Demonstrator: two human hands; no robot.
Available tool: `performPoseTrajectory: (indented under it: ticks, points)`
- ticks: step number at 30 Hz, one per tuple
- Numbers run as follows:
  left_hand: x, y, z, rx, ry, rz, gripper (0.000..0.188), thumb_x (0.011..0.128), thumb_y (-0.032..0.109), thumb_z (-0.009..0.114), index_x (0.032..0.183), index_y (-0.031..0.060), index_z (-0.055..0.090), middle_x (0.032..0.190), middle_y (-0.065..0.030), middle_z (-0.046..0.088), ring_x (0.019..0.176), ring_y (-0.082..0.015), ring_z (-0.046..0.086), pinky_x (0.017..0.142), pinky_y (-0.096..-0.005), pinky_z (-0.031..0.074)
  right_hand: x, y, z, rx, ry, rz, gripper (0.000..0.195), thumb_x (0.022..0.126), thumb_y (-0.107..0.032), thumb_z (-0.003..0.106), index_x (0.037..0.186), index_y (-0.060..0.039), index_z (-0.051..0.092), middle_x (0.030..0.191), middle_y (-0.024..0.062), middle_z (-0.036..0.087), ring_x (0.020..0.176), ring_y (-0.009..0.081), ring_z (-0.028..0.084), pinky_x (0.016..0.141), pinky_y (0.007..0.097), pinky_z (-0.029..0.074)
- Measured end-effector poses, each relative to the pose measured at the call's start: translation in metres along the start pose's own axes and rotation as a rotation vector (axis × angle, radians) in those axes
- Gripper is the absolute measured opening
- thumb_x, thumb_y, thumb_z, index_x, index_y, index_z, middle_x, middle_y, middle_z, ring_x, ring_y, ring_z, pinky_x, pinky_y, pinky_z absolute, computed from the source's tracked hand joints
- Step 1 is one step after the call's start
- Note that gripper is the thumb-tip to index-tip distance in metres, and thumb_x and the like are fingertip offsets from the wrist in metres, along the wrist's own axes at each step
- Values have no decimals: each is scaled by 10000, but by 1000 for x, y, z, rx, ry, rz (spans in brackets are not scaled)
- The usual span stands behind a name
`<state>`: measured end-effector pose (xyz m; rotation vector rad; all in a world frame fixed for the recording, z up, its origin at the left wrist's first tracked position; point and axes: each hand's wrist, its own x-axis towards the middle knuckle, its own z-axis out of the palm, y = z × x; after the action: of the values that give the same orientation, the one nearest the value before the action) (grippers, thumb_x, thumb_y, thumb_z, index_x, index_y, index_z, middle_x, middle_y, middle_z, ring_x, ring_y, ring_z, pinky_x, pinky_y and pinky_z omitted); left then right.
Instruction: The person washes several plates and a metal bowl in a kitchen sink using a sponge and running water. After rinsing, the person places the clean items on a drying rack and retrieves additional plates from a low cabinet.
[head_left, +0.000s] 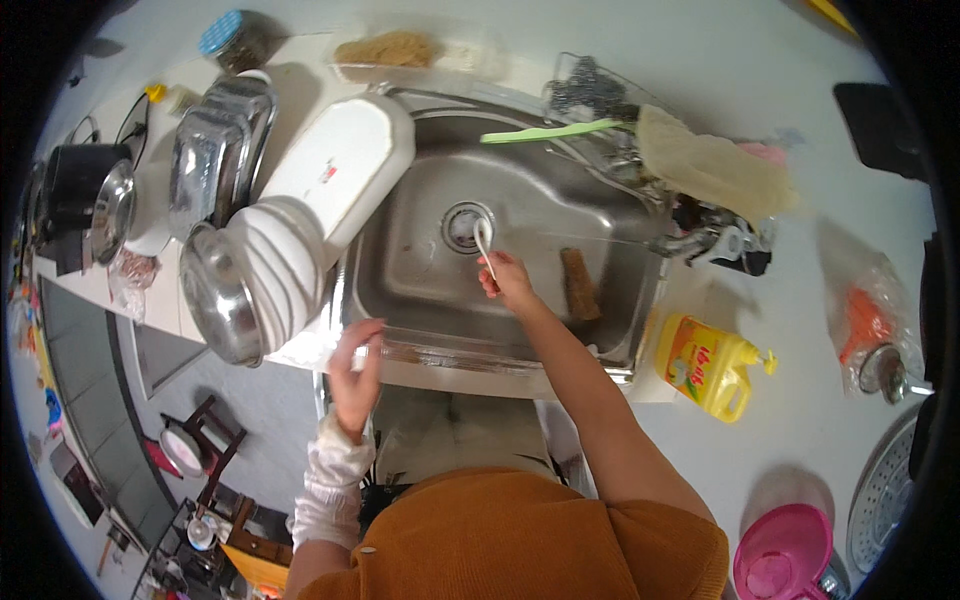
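Observation:
In the head view my right hand (508, 281) grips the handle of a white spoon (484, 234), whose bowl is over the drain (468, 225) of the steel sink (450, 300). A brown scouring pad (580, 285) lies on the sink floor to the right of that hand. My left hand (356, 367), somewhat blurred, is raised at the sink's front left edge with fingers apart, holding nothing. Beside it stand stacked white plates (281, 270) with a metal bowl (221, 296) against them. A white oval-ended dish (337, 165) leans upside down over the sink's left rim.
The faucet (679, 244) reaches in from the right, near a yellow soap jug (705, 367). A green-handled utensil (551, 133) and a wire rack (585, 86) sit at the back right, with a beige cloth (712, 161). Metal trays (210, 165) stand at left.

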<state>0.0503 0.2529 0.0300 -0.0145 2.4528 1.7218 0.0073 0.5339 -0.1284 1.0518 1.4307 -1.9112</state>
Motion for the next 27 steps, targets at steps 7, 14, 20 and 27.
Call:
performPoseTrajectory:
  ticks: [7, 14, 20, 27]
  points:
    - [79, -22, 227, -600, -160, -199, 293, 947, 221, 504, 1071, -32, 586, 992, -85, 626, 797, -128, 602, 727, -225, 479, -64, -44, -39, 9, 230, -376, 250, 950, -231, 446, 975, -11, 563, 628, 58, 546, 430, 118, 467, 384, 271, 364]
    - [118, 11, 305, -480, -263, -205, 398, 938, 337, 493, 803, -23, 597, 606, -92, 601, 551, -169, 574, 513, -336, 438, -66, -44, -73, -427, 660, -865, 196, 919, -185, 510, 912, -5, 587, 706, 87, 602, 627, 166, 586, 561, 320, 457]
    - [137, 44, 294, -389, -311, -226, 341, 938, 304, 500, 912, -20, 601, 693, -65, 616, 591, -115, 553, 521, -277, 442, -73, -66, -68, -294, 791, -1186, 250, 924, -183, 533, 1114, -21, 551, 825, 54, 593, 645, 121, 541, 570, 260, 453]
    - [108, 71, 279, -721, -557, -389, 210, 949, 157, 407, 1058, 16, 517, 680, -28, 551, 505, -93, 482, 408, -244, 362, -76, -109, -79, -193, 474, -731, 324, 904, -321, 569, 1046, -30, 555, 819, 30, 580, 706, 112, 532, 616, 259, 448]
